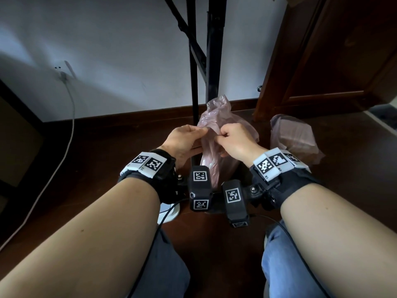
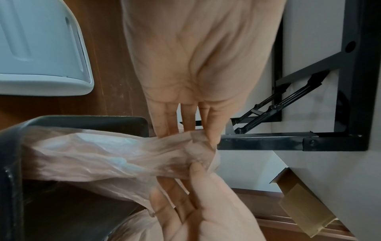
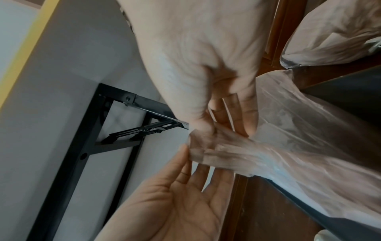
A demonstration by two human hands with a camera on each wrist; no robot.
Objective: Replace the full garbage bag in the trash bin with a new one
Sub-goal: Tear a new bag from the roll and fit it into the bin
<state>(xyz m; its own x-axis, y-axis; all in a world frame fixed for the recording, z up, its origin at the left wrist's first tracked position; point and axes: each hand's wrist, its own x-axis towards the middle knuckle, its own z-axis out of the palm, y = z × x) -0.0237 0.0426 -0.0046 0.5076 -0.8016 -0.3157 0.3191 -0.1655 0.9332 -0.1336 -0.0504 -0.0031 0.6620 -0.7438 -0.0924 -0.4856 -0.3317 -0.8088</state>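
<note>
A thin pink new garbage bag (image 1: 211, 147) hangs bunched between both hands, its lower part dropping into the dark trash bin (image 2: 86, 119). My left hand (image 1: 203, 130) pinches the bag's top edge between thumb and fingers, with the fingers nearly straight in the left wrist view (image 2: 198, 135). My right hand (image 1: 222, 134) pinches the same edge just beside it with curled fingers (image 3: 208, 130). The full garbage bag (image 1: 294, 136), pink and bulging, sits on the floor to the right of the bin. In the head view my wrists and the cameras hide most of the bin.
Black folding table legs (image 1: 211, 61) stand against the white wall just behind the bin. A dark wooden door (image 1: 333, 61) is at the right. A white cable (image 1: 71, 117) runs down the wall on the left. A white lid-like piece (image 2: 41, 48) lies on the brown floor near my left knee.
</note>
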